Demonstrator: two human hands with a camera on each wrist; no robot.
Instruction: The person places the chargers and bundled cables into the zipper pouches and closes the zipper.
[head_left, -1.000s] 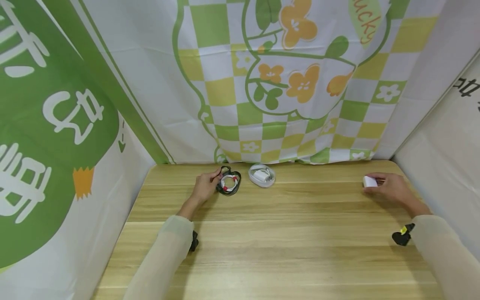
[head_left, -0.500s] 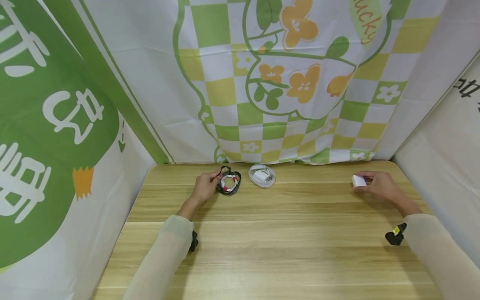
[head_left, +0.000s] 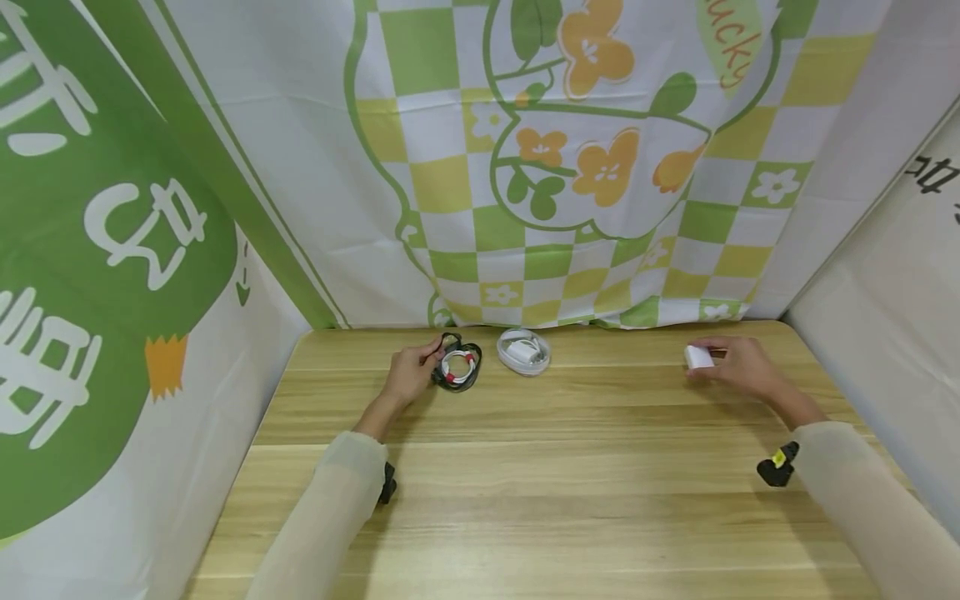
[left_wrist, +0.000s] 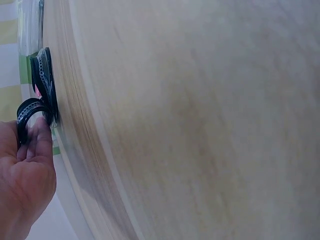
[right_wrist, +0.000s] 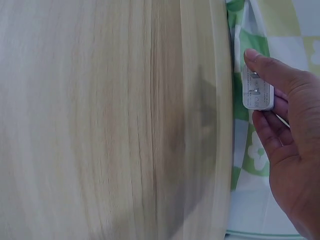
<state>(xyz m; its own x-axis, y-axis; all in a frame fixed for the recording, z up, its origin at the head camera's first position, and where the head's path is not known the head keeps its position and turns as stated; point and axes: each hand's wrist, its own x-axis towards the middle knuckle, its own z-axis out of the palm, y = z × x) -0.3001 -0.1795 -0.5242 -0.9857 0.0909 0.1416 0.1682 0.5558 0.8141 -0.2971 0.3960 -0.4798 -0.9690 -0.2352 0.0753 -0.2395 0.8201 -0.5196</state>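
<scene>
My left hand [head_left: 408, 372] pinches one end of a looped black strap [left_wrist: 30, 109] with a grey chain-like pattern. The strap's coil [head_left: 468, 382] lies on the wooden table, around a white cable ring [head_left: 446, 363] with red bands. Right of it sits a clear oval case [head_left: 502, 357] that contains a white plug and its coiled cable. On the right side, my right hand [head_left: 742, 364] grips a white charger plug [head_left: 699, 357] between thumb and fingers. Its two metal prongs and small print face the right wrist camera, and it is held close over the table.
The wooden table [head_left: 540, 483] ends at the back against a green and white checked cloth [head_left: 547, 262]. Printed cloth walls stand on the left and right. A small black device [head_left: 776, 468] with a yellow patch sits at my right wrist.
My right hand has moved left along the back of the table, taking the white charger plug with it. My left hand and the black strap have stayed in place.
</scene>
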